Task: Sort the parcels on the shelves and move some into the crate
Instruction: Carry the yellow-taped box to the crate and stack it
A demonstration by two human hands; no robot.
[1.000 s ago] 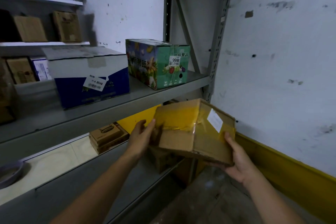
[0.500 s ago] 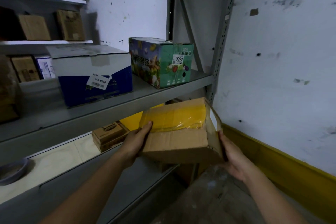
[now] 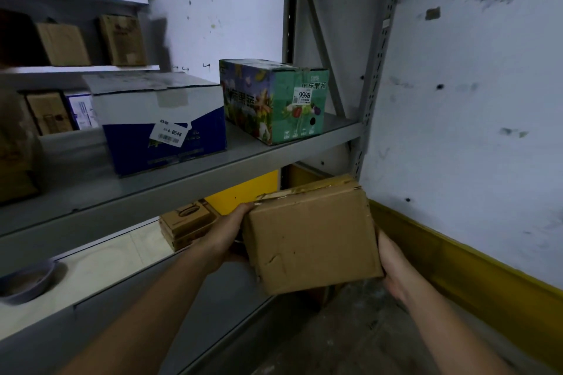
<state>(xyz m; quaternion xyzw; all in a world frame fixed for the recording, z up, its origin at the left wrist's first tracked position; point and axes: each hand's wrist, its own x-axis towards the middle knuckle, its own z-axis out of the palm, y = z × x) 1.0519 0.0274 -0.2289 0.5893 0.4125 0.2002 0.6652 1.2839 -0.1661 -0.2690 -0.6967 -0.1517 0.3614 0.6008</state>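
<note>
"9998" on white sticker point(image 3: 303, 96) on green printed carton point(image 3: 274, 106), up-right of left hand point(image 3: 227, 233) gripping brown cardboard box point(image 3: 310, 237); Chinese print beside the sticker, "果蔬" legible. "0548" on white barcode label point(image 3: 170, 134) on blue-and-white carton point(image 3: 164, 125), up-left of left hand.

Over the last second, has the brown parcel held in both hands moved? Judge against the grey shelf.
Yes. The brown parcel has rolled: its yellow-taped face now tips away towards the grey shelf, a plain side facing the camera.
</note>
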